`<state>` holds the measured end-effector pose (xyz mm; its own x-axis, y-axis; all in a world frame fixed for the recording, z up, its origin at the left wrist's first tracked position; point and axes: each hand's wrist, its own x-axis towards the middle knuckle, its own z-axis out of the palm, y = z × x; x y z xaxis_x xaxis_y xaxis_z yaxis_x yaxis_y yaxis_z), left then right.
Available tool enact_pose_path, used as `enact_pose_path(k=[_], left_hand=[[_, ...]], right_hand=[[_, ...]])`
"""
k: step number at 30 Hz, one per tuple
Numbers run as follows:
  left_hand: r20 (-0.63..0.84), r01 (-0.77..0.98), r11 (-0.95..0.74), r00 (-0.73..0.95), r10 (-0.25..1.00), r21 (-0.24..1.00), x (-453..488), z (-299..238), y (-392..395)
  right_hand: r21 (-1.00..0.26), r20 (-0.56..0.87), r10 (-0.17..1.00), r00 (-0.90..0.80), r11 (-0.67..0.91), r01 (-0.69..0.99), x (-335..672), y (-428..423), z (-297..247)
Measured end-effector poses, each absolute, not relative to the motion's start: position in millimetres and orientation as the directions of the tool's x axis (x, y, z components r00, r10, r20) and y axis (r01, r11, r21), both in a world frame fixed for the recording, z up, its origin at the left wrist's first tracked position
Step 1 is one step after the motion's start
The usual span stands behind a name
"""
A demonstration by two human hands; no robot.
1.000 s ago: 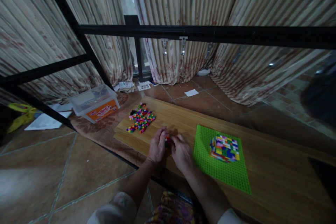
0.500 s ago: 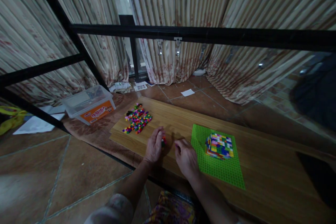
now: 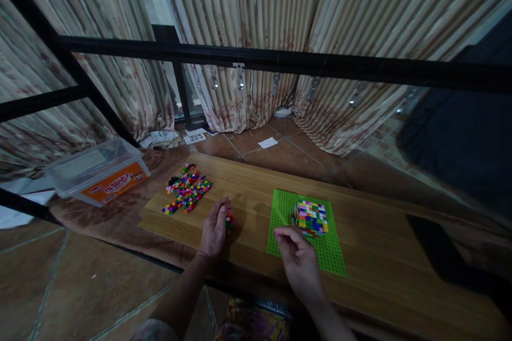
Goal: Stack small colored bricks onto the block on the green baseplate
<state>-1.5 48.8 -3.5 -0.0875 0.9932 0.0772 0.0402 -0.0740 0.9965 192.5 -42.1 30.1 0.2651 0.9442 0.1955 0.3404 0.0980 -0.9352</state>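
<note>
My left hand (image 3: 215, 228) rests on its edge over the wooden board, fingers stretched out and close together, palm turned right. Right beside that palm are a few small toy bricks (image 3: 229, 221), partly hidden by it; I cannot tell whether they touch it. My right hand (image 3: 298, 258) is over the near left part of the green baseplate (image 3: 334, 258), finger and thumb pinched on a tiny pink brick (image 3: 277, 233). Behind it on the baseplate stands a multicoloured block of stacked bricks (image 3: 311, 218). A loose pile of bricks (image 3: 188, 191) lies left on the board.
A clear plastic box (image 3: 100, 173) with an orange label stands beyond the board's left end. A dark flat object (image 3: 436, 248) lies at the board's right. A black metal bar (image 3: 256, 56) crosses in front of striped curtains. White paper (image 3: 268, 143) lies on the floor.
My right hand has moved right, from the bare board to over the baseplate's edge. My left hand stays beside the few bricks. The view has turned slightly to the right.
</note>
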Motion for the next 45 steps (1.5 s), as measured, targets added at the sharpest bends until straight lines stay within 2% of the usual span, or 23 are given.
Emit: enact_pose_path(k=[11,15,18,23,30,33,40,45], left_hand=[[0.109,0.084,-0.101,-0.086,0.99,0.991,-3,-7,50],[0.089,0.081,-0.083,-0.084,0.992,0.993,-3,-5,50],[0.095,0.089,-0.087,-0.084,0.992,0.992,-3,-5,50],[0.102,0.099,-0.094,-0.07,0.992,0.991,-5,-8,51],[0.123,0.095,-0.116,-0.074,0.99,0.989,-5,-12,52],[0.113,0.1,-0.106,-0.068,0.991,0.989,-5,-9,51],[0.113,0.12,-0.104,-0.071,0.991,0.987,-4,-6,51],[0.098,0.115,-0.089,-0.073,0.993,0.989,-3,-5,50]], right_hand=[[-0.896,0.234,0.899,0.371,0.051,0.44,240,-57,44],[-0.857,0.293,0.874,0.389,0.059,0.513,250,-49,46],[-0.768,0.386,0.853,0.35,0.088,0.634,256,-40,47],[-0.543,0.526,0.828,0.196,0.15,0.826,260,-29,47],[-0.412,0.561,0.818,0.126,0.143,0.9,261,-26,44],[-0.418,0.552,0.822,0.139,0.128,0.899,263,-22,45],[-0.545,0.502,0.831,0.239,0.09,0.834,266,-15,44],[-0.551,0.531,0.811,0.244,0.112,0.827,269,-15,42]])
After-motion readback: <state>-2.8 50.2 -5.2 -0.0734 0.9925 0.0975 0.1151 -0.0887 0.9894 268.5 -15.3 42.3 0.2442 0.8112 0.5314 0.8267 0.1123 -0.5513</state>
